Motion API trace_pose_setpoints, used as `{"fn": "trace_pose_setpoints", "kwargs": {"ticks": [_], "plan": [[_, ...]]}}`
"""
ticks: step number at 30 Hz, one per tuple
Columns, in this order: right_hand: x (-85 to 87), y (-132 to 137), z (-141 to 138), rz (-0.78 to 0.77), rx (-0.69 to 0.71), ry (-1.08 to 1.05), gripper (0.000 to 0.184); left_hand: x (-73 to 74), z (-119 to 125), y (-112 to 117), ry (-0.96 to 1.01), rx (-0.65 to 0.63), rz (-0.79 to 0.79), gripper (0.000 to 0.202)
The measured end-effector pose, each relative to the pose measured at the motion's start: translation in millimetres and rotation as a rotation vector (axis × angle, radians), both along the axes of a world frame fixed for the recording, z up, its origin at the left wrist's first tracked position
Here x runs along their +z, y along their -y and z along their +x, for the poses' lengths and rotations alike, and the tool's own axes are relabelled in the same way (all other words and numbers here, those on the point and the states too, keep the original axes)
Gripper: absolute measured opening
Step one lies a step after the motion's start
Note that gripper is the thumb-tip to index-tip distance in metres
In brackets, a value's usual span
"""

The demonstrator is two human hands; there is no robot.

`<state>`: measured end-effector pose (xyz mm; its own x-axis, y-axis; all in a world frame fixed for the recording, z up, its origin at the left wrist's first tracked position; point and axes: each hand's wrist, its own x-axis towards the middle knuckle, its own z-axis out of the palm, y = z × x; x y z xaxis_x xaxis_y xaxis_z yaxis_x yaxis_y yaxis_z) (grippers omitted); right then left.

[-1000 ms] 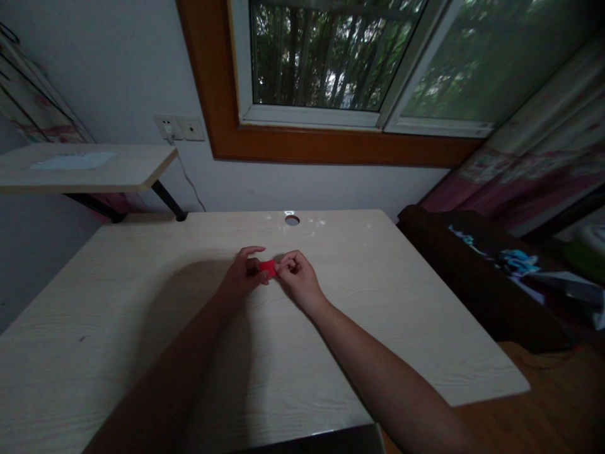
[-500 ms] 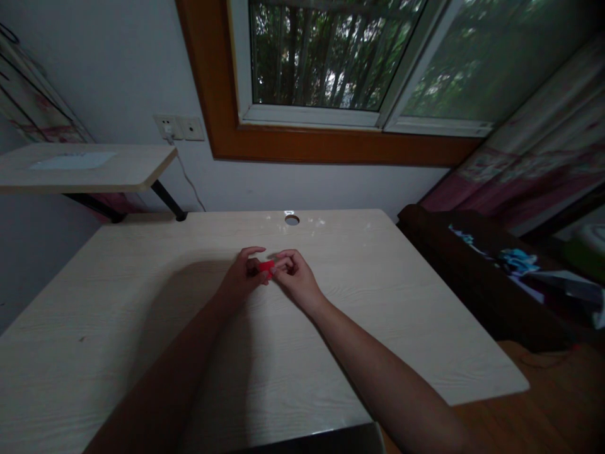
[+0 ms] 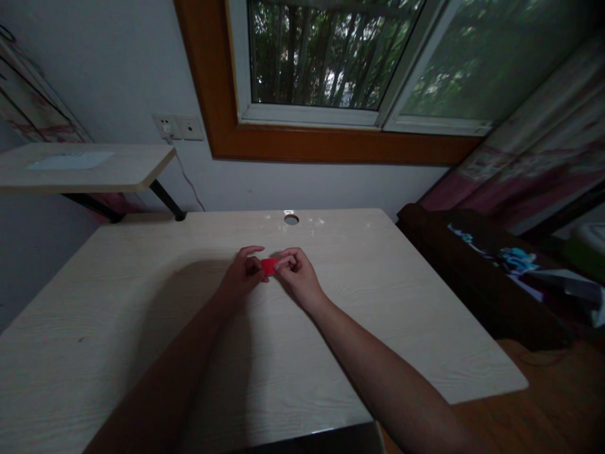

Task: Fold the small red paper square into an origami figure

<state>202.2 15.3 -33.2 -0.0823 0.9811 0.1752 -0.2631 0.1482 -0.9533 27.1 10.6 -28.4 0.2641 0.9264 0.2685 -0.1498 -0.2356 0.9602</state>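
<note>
While both hands meet on the near side of the round hole [image 3: 292, 220], a small red piece [image 3: 269, 267] is held between them.
Nearer than the hole and slightly left of it, the left hand [image 3: 242, 272] has its thumb and some fingers clamped on the piece's left side (the index finger stretches out, clear of it). The right hand [image 3: 299, 277], on the hole's near side, pinches the right edge with its fingers; whether the piece touches the bench [image 3: 378, 271] I cannot tell. Well left of the hole stands a raised shelf [image 3: 135, 164] bearing a pale sheet [image 3: 70, 161]; beyond the hole is a window [image 3: 321, 57].
</note>
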Motion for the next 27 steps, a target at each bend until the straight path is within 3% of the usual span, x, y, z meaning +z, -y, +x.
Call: {"fn": "trace_pose_setpoints", "kwargs": {"ticks": [10,27], "plan": [[1.5,5.1,-0.8,0.012,0.021,0.091,0.026,1.5,3.3,-0.5,-0.068,0.058,-0.069,0.056],[0.8,2.5,-2.5,-0.012,-0.042,0.013,0.025,-0.6,0.9,-3.4,0.024,-0.005,-0.069,0.053]]}}
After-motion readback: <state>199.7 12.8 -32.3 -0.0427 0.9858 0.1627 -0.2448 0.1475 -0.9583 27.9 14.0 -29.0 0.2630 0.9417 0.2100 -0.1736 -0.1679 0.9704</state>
